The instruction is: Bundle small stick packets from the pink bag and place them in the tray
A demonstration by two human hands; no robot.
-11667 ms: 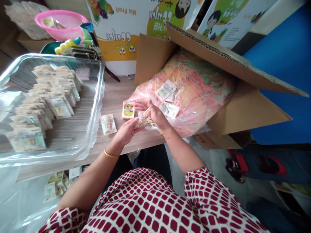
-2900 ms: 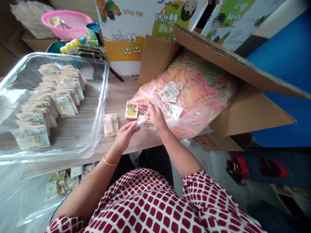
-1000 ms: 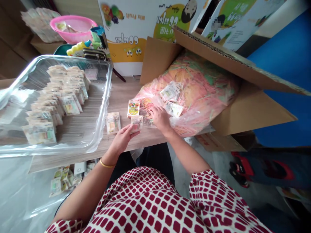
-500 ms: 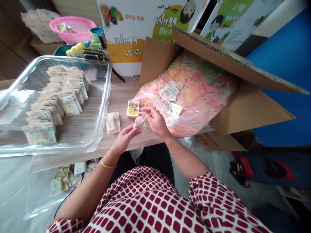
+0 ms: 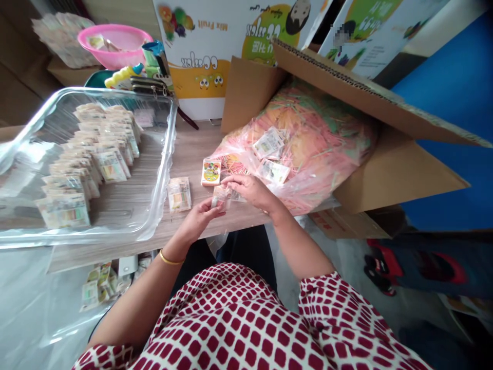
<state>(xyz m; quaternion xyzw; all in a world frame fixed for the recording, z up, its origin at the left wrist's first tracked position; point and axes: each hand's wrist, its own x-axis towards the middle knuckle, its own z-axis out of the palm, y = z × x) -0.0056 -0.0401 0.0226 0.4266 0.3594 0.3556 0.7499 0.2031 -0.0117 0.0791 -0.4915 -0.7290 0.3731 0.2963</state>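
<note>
Between my hands is a small clear plastic packet (image 5: 221, 196) with printed contents. My left hand (image 5: 202, 218) pinches its lower left side. The fingers of my right hand (image 5: 249, 191) are closed at its upper right edge; what the fingertips grip there is partly hidden. Just beyond lies a small stack of printed cards (image 5: 211, 172) with fruit pictures. Another filled packet (image 5: 179, 195) rests on the table to the left. A big clear bag of thin pink, orange and green sticks (image 5: 304, 139) slumps out of a carton, with several packets (image 5: 268, 144) on top.
To the left, a clear plastic tray (image 5: 164, 169) holds rows of filled packets (image 5: 111, 164). The open carton's flaps (image 5: 400, 177) spread out at the right. A pink bowl (image 5: 115, 57) and a black pouch (image 5: 150, 86) sit behind the tray. Printed boxes (image 5: 196, 46) stand at the back.
My right hand has turned flatter, its wrist shifting slightly right and its fingers lowering onto the packet's upper edge. The left hand stays almost in place, still holding the packet.
</note>
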